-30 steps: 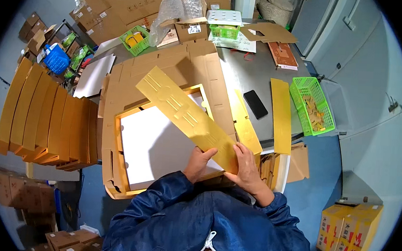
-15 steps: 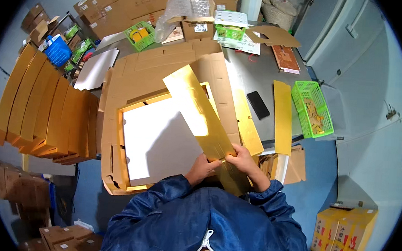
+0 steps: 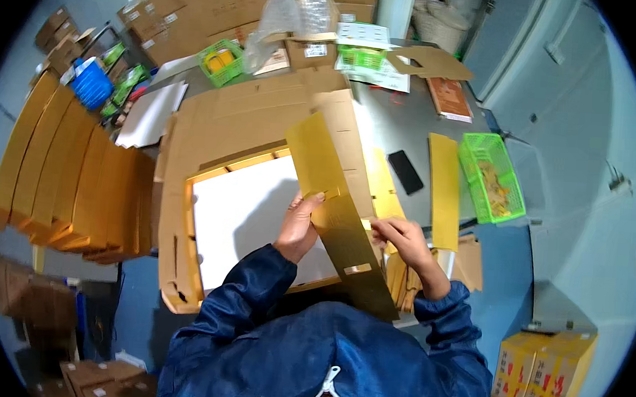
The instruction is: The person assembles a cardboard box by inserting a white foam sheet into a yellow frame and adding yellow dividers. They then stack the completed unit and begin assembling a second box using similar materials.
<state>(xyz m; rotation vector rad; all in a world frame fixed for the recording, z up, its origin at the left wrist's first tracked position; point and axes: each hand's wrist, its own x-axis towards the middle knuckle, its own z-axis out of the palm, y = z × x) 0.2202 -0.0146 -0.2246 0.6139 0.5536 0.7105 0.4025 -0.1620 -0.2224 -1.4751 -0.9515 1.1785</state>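
A long yellow cardboard strip [image 3: 330,203] with slots is held upright in front of me, running from near my chest up over the open box. My left hand [image 3: 298,225] grips its left edge near the middle. My right hand [image 3: 401,238] pinches its right edge a little lower. Beneath lies an open brown cardboard box [image 3: 179,212] with a white sheet [image 3: 241,212] inside and yellow lining along its rim.
More yellow strips [image 3: 444,188] and a black phone [image 3: 405,171] lie on the grey table to the right, beside a green basket [image 3: 491,176]. Stacked yellow-brown cartons [image 3: 65,172] stand at left. Brown boxes [image 3: 221,3] and plastic bags crowd the far side.
The yellow strip has swung from lying diagonally to the upper left into a steeper, nearly upright line, and both hands have slid closer to its middle.
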